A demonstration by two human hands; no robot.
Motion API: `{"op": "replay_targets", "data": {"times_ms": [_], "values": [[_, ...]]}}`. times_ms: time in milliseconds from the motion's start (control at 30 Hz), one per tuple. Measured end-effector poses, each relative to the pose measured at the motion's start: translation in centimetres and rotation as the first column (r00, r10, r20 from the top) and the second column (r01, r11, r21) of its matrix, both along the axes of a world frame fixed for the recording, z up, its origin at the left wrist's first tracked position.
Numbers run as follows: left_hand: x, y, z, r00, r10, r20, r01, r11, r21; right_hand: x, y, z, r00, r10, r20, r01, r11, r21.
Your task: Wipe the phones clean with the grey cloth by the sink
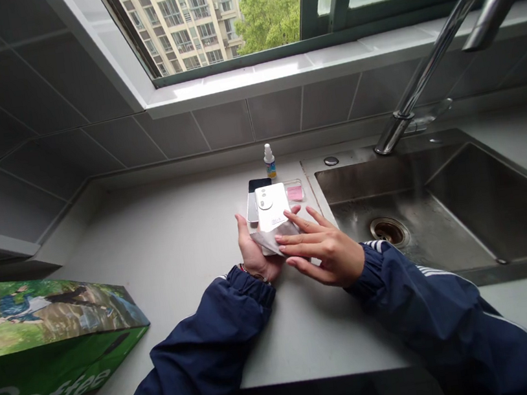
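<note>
My left hand (pixel 258 254) is closed around a white phone (pixel 273 203) from below, its back with a round camera bump facing up. A thin grey cloth (pixel 276 238) lies over the lower part of the phone. My right hand (pixel 324 248) rests on the cloth with its fingers stretched out and apart, pressing it against the phone. Just behind, a dark-screened phone (pixel 251 207) lies on the counter, partly hidden. To the right of the white phone sits a clear case (pixel 297 183) with a pink piece (pixel 294 192) in it. A small white-capped spray bottle (pixel 269 162) stands upright beyond them.
On the right, a steel sink (pixel 453 223) is set into the white counter (pixel 171 236), with a chrome faucet (pixel 418 81) arching over it. A green coffee box (pixel 58 344) stands at the left. Behind the counter are a tiled wall (pixel 224 124) and an open window.
</note>
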State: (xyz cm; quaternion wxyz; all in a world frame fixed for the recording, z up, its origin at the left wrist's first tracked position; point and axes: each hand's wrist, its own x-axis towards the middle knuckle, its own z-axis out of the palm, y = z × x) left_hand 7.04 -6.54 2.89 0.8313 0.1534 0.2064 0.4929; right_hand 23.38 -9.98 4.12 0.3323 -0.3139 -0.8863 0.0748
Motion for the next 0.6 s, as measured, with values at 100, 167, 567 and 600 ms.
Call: {"op": "replay_targets", "data": {"times_ms": [100, 167, 567, 600], "values": [[0.0, 0.2, 0.0, 1.0, 0.008, 0.028, -0.008, 1.0, -0.007, 0.4, 0.2, 0.1, 1.0, -0.024, -0.012, 0.024, 1.0, 0.014], [0.0, 0.2, 0.0, 0.999, -0.001, 0.046, 0.001, 1.0, -0.009, 0.6, 0.4, 0.0, 0.998, -0.053, -0.018, 0.053, 0.998, 0.024], [-0.5, -0.1, -0.4, 0.97, -0.243, -0.007, 0.242, 0.965, 0.102, 1.1, 1.3, -1.2, 0.923, -0.385, 0.018, 0.385, 0.923, 0.033], [-0.5, -0.1, -0.4, 0.962, -0.273, -0.027, 0.274, 0.955, 0.111, 1.1, 1.3, -1.2, 0.91, -0.415, 0.023, 0.414, 0.91, 0.032]]}}
